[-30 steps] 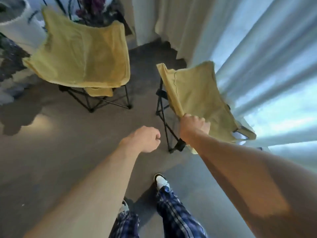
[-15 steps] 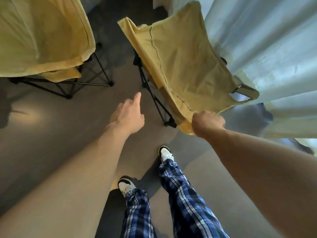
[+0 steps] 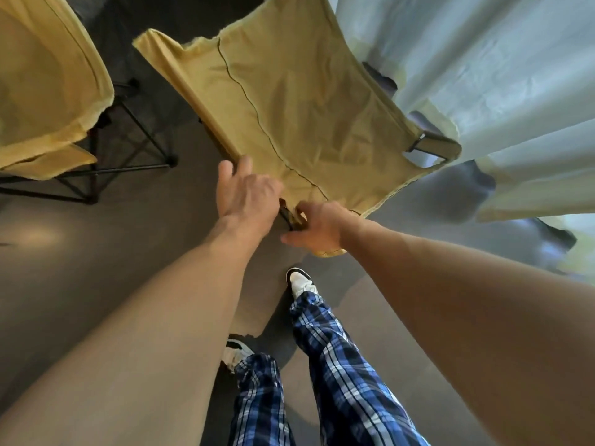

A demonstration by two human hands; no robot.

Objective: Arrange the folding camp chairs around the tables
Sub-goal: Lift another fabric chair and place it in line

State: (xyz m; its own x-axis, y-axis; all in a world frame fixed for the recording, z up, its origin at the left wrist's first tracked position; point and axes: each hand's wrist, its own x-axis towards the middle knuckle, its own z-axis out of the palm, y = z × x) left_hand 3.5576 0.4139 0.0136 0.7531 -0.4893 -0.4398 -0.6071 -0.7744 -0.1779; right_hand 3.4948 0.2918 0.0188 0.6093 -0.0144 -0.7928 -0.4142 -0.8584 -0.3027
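Our right hand (image 3: 317, 228) was clamped on the near corner of the yellow camp chair (image 3: 299, 101), fingers curled around the fabric edge where a dark frame tube (image 3: 287, 217) showed. Our left hand (image 3: 246, 191) lay just beside it at nine o'clock, fingers mostly straight and resting against the chair's near edge; we could not tell whether the fingertips hooked under the cloth. The chair spread from our hands toward twelve and one o'clock, tilted, its far side against the pale curtain (image 3: 483, 59) at two o'clock. A second yellow chair (image 3: 42, 91) stood on black legs at ten o'clock, apart from the first. At six o'clock were our plaid trousers (image 3: 338, 365) and white shoes (image 3: 301, 281) on the grey floor (image 3: 80, 252).
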